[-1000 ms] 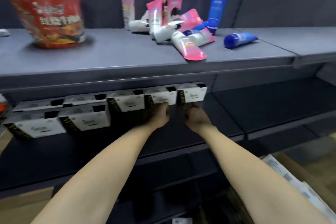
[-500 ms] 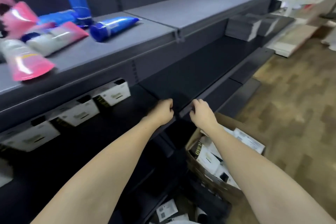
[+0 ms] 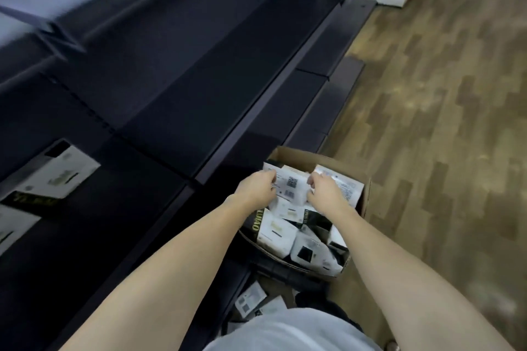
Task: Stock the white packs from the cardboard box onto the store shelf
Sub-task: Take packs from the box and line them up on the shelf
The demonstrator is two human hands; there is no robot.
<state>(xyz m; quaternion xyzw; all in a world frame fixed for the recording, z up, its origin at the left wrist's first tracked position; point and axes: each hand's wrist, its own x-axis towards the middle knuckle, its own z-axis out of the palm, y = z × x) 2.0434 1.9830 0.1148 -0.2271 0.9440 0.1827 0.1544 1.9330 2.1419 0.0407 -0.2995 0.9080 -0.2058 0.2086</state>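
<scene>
Left hand (image 3: pixel 258 189): down in the box, fingers curled over the left edge of the top pack, back of hand up.
Right hand (image 3: pixel 325 191): down in the box beside the left, fingers curled onto the same pack's right edge; grip partly hidden by the knuckles.
Top pack (image 3: pixel 291 186): white, printed codes facing up, lying between the two hands at the far end of the box.
Other packs (image 3: pixel 275 232): white with black panels, heaped loosely in the box, tilted at mixed angles.
Box (image 3: pixel 296 154): brown cardboard, open, on the floor just beside the foot of the shelf.
Shelf (image 3: pixel 199 88): dark, long, running away to the upper right.
Shelved packs (image 3: pixel 55 177): at far left on the shelf, blurred.
Loose packs (image 3: pixel 251 298): on the floor near the box, by the shelf foot.
Floor (image 3: pixel 442 122): wood-pattern planks, right side.
</scene>
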